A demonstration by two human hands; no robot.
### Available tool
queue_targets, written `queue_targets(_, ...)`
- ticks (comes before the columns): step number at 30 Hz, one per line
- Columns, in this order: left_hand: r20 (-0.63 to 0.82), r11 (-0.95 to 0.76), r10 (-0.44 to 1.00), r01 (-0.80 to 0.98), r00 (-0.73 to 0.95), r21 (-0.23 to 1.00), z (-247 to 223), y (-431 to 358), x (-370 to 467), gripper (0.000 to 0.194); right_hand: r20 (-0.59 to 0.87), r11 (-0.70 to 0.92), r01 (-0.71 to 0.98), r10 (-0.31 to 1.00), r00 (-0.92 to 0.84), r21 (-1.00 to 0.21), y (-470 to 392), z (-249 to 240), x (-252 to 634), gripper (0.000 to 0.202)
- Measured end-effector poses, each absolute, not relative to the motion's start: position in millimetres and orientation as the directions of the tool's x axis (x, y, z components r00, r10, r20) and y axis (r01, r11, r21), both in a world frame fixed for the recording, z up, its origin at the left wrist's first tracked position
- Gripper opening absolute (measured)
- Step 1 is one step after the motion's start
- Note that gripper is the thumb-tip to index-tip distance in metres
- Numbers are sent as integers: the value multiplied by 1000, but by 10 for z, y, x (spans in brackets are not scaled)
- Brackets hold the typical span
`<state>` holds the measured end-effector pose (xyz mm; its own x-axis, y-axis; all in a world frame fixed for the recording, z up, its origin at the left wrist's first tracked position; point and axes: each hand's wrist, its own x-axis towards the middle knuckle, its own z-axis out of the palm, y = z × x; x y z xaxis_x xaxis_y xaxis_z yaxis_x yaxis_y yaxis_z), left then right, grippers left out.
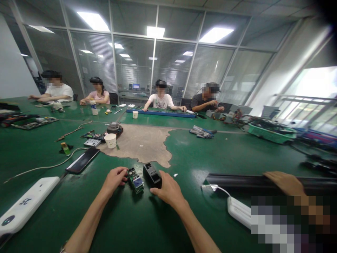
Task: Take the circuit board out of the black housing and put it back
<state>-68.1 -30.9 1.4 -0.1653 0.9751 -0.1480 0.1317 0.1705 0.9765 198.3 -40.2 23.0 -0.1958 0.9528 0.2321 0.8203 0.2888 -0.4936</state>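
Near the middle of the green table, my left hand [115, 180] pinches the left edge of a small circuit board [136, 182] with a screen-like part on it. My right hand [168, 189] is closed around the right side of a black plastic housing [152, 174] with small cut-outs in its upper face. The board and the housing are held side by side with a narrow gap between them. Some of my left fingertips are hidden behind the board's edge.
A paper cup [110, 140] and a speaker-like part [115, 128] stand ahead on the left. Nearer lie a phone [83, 160] and a white power bank [30, 203]. At right, a co-worker's hand [285, 182] rests on a long black bar [239, 181]. Gloves [201, 132] lie further back.
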Motion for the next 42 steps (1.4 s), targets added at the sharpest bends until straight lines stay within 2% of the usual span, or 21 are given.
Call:
queue_targets(2, -148, 170, 976, 132, -161, 977, 18, -310, -679, 50, 244, 282, 824, 953, -180, -491, -385, 213, 2030, 68)
queue_targets(7, -159, 181, 974, 138, -158, 974, 36, -313, -668, 51, 226, 237, 832, 964, -139, -502, -331, 214, 2109, 63)
queue_targets(13, -172, 197, 969, 134, -176, 971, 55, -318, -657, 52, 219, 258, 821, 961, -166, -509, -346, 204, 2085, 66)
queue_targets(15, -171, 196, 968, 124, -184, 973, 53, -318, -657, 53, 215, 255, 823, 962, -166, -507, -360, 199, 2053, 59)
queue_targets(17, -166, 189, 969, 116, -186, 975, 46, -319, -659, 51, 230, 260, 823, 960, -162, -506, -368, 209, 2017, 44)
queue_targets(19, -156, 179, 971, 117, -182, 977, 39, -321, -658, 50, 265, 274, 809, 952, -152, -519, -369, 237, 1978, 27)
queue_targets(21, -146, 171, 973, 131, -176, 977, 37, -324, -652, 48, 316, 302, 775, 938, -140, -555, -370, 279, 1934, 19)
queue_targets(26, -138, 166, 978, 181, -155, 969, 49, -329, -633, 48, 404, 404, 582, 904, -137, -706, -421, 359, 1753, 20)
queue_targets(29, -133, 161, 979, 183, -157, 970, 47, -328, -635, 47, 408, 425, 513, 900, -154, -746, -485, 361, 1617, 21)
queue_targets(42, -83, 108, 989, 205, -126, 973, -9, -313, -673, 50, 448, 489, 557, 866, -221, -671, -611, 375, 1415, 17)
